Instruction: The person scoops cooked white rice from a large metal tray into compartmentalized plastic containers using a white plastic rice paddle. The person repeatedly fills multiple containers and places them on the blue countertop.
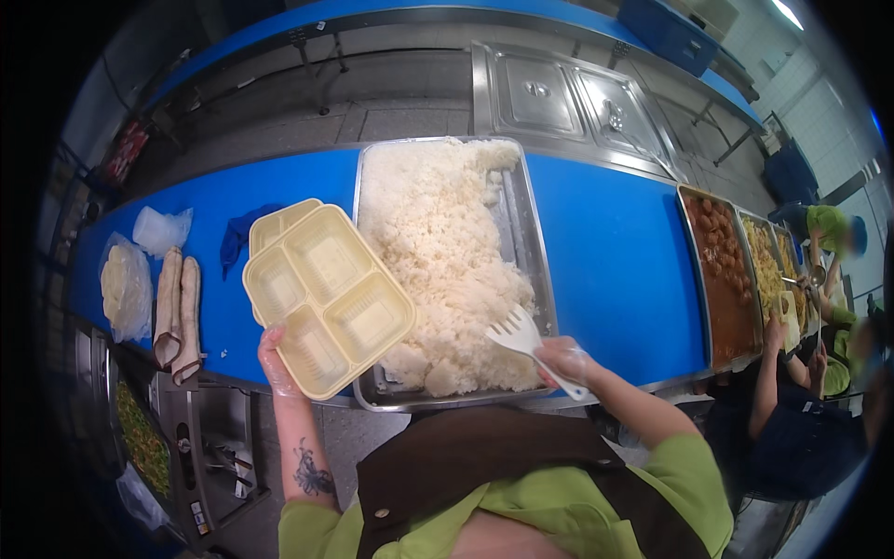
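Note:
My left hand, in a thin clear glove, grips a cream plastic meal tray with several compartments, all bare. Behind it shows the edge of a second such tray; whether it is held too or lies on the belt, I cannot tell. A white pronged plastic serving spoon is in my right hand, also gloved. Its prongs touch the white rice near the right side of the heap. That rice fills most of a deep metal pan, whose bottom shows along the right.
Blue conveyor belt runs left to right under the pan. At left lie oven mitts, bagged items and a blue cloth. Food pans line the right, where co-workers serve. Lidded metal wells stand beyond.

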A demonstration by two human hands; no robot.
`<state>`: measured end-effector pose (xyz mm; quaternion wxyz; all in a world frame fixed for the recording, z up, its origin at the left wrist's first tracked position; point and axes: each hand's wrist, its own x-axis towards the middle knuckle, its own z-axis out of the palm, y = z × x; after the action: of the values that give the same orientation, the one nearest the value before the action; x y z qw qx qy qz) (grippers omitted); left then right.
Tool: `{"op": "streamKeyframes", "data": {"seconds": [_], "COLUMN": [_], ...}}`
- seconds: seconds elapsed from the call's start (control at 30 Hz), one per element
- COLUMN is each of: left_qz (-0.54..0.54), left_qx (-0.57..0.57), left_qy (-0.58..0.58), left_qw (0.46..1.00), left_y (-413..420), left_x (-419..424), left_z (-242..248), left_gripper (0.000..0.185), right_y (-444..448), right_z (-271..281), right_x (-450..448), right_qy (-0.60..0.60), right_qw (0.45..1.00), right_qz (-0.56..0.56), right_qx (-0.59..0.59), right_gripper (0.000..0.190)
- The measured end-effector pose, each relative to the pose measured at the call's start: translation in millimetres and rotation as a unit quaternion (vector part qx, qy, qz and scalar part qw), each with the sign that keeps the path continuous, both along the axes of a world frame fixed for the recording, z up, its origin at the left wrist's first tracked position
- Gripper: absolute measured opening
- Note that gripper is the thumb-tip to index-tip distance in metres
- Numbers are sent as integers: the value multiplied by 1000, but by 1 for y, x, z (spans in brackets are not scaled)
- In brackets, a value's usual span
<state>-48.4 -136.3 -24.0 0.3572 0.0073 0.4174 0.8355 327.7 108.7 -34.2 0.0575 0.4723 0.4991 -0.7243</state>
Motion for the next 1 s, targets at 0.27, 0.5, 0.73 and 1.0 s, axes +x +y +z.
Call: {"op": "streamKeyframes", "data": {"seconds": [0.27,0.5,0.73,1.0], "left_qz": [-21,-35,-122,-157], "left_qx": [-35,-39,-73,6], "left_qy": [23,-24,-5,36], "left_qw": [999,998,990,987], "left_y": [-7,5,44,138], "left_x": [4,23,45,97], "left_z": [18,36,25,19], "left_gripper": [50,42,53,55], "right_y": [28,18,20,11], "right_z": [-46,-26,8,38], "right_x": [-103,-129,-126,-156], "right_qy": [2,50,84,-207], "right_qw": [991,990,985,703], "right_qz": [59,18,-27,257], "right_qx": [120,133,148,630], "right_gripper": [21,22,18,49]}}
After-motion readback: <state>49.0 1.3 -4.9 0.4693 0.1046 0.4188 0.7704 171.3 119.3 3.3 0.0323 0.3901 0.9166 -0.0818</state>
